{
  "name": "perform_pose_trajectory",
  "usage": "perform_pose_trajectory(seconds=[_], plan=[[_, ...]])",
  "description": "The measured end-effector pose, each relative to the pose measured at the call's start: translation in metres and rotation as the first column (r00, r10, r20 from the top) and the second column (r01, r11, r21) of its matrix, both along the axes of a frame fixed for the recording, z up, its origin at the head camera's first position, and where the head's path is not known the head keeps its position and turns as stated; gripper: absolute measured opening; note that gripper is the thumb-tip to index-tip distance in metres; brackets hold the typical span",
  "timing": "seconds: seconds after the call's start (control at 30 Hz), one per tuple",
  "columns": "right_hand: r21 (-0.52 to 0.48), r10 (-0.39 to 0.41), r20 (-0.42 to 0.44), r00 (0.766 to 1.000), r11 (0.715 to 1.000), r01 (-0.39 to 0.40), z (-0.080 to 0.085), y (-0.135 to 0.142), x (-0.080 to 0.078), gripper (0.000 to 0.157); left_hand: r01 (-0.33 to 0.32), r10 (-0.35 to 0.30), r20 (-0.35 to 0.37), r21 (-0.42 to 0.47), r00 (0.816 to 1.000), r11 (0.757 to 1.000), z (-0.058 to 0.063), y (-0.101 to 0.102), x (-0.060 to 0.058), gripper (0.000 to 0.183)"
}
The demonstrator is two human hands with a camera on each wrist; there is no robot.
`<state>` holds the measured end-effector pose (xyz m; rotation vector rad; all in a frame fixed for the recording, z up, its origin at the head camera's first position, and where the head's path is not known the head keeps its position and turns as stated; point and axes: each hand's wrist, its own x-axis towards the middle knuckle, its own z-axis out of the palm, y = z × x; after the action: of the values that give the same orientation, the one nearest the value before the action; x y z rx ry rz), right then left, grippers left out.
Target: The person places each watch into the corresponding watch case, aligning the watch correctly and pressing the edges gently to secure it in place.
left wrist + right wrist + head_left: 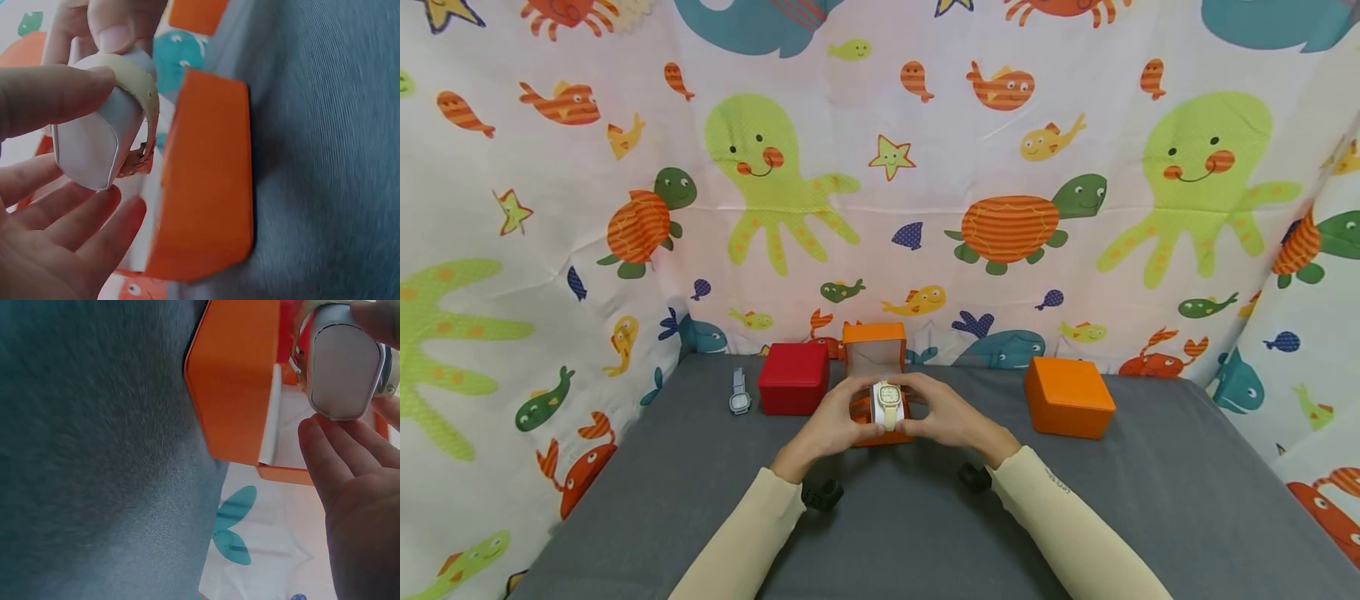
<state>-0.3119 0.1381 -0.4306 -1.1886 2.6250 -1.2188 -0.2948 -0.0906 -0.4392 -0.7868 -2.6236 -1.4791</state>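
Note:
A wristwatch (pixel 889 395) with a square gold-toned face and cream strap is wrapped around a white watch cushion (pixel 87 150). My left hand (pixel 833 421) grips one end of the cushion, its thumb pressing on the near side. At the other end, my right hand (pixel 953 414) holds the cushion between thumb and fingers. Both hands keep it raised over an open orange box (pixel 203 181), whose lid stands up behind. In the right wrist view, the cushion's flat white end (pixel 347 372) faces the camera, and part of the box's pale interior shows.
Left of the open box stands a closed red box (pixel 793 379). Farther left lies a light-strapped watch (pixel 740 393). A closed orange box (pixel 1069 397) sits to the right. Behind the grey tabletop (pixel 925 533) hangs a sea-animal print curtain (pixel 880 192).

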Motion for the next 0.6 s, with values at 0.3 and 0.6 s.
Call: perform_pose_trajectory(seconds=[0.3,0.6], plan=[[0.095,0.004,0.065,0.998,0.995,-0.01,-0.002,-0.013,-0.026,0.056,-0.091,0.09,-0.017,-0.13,0.996,0.987,-0.012,-0.007,-0.022,0.07],[0.166,-0.001,0.058,0.998,0.986,-0.009,0.0,-0.014,-0.034,0.057,-0.117,0.114,-0.025,-0.203,0.993,0.972,-0.016,-0.006,-0.028,0.071]])
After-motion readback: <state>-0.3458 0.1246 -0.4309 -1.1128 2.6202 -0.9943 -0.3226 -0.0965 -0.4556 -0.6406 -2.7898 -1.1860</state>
